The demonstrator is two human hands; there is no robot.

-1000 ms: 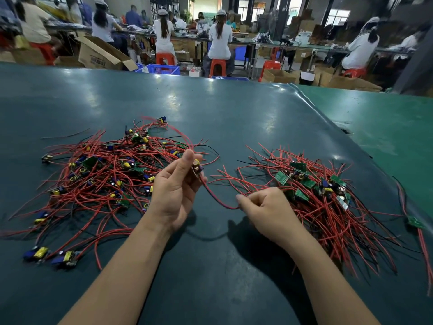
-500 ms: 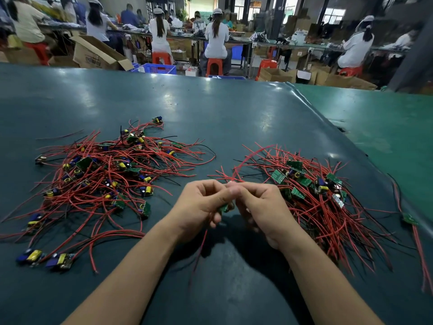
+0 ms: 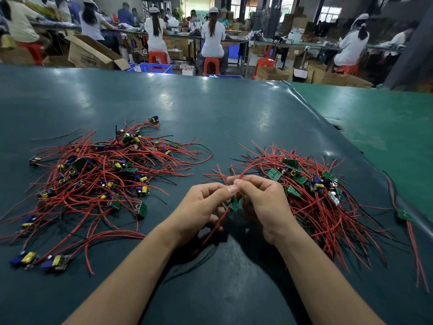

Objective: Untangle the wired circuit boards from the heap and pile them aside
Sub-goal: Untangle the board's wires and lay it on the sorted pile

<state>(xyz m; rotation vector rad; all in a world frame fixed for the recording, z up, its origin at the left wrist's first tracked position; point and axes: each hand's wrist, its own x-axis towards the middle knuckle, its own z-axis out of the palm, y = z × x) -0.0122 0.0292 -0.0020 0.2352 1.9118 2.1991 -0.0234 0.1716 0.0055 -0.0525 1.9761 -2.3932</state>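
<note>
Spreading across the dark teal rubber-topped table (image 3: 234, 113) are two masses of wired boards, well apart. The loose tangled heap of red-wired boards with blue and yellow components (image 3: 98, 181) lies to the left, its wires running every way. The tidier pile of green boards with red wires (image 3: 314, 198) lies to the right, its boards gathered near the far side and most of its wires fanning toward the person.

Between them, just beside the pile, the left hand (image 3: 199, 207) and the right hand (image 3: 264, 202) meet thumb to thumb, each with fingers curled and pinching the same small green circuit board with red wire leads (image 3: 234, 204). The board hangs between the palms, raised off the table, mostly hidden. One lead arcs up and rightward over the pile; another trails down toward the person. Its long axis therefore seems to run roughly along the wires, far to near, though the board's own orientation cannot be told.

It should handle as very light. The wires are limp and springy and snag readily on neighbours, while the board is stiff and its solder joints likely fragile. Holding the board edges rather than tugging the leads looks safest.
</note>
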